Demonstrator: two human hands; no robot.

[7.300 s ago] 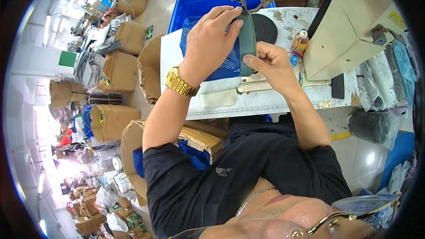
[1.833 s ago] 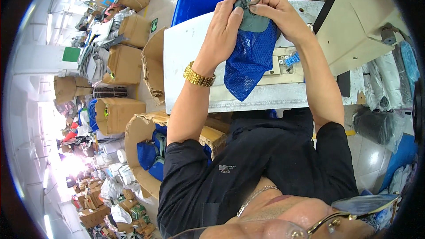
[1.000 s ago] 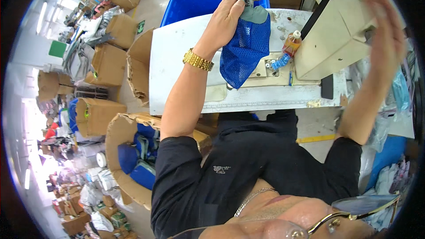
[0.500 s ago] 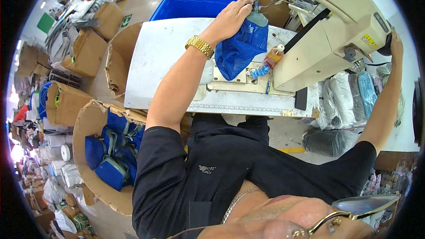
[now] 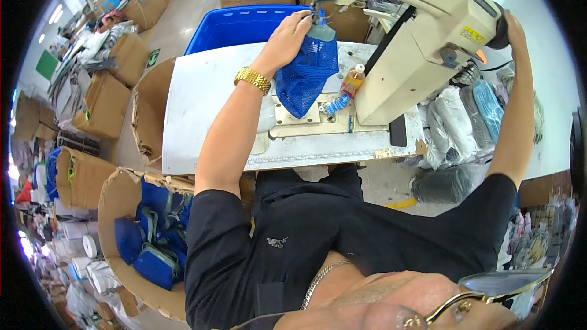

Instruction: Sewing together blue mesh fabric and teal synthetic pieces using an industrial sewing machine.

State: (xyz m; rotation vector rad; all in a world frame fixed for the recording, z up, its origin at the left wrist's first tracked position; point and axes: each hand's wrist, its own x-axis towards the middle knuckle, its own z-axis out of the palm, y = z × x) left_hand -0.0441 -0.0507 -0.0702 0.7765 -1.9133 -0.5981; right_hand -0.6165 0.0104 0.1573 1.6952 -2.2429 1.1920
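Observation:
My left hand [image 5: 285, 44] grips the edge of a blue mesh fabric piece [image 5: 306, 79] with a grey trim, right beside the needle area of a cream sewing machine [image 5: 397, 61]. The mesh hangs down over the machine's base. My right hand [image 5: 517, 32] reaches round to the black handwheel [image 5: 500, 29] at the machine's right end, its fingers curled against the wheel and partly hidden. A small bottle with an orange label [image 5: 353, 79] stands by the machine's column.
A blue plastic bin [image 5: 208, 27] sits behind the white worktable [image 5: 202, 98]. To the left, a cardboard box [image 5: 110, 226] holds several blue bags [image 5: 153, 266]. Plastic-wrapped bundles [image 5: 455, 116] lie under the machine's right side. Other boxes line the aisle.
My view has shifted, so the machine and table appear lower and further left. Both hands keep their places, the left at the mesh by the needle, the right at the handwheel.

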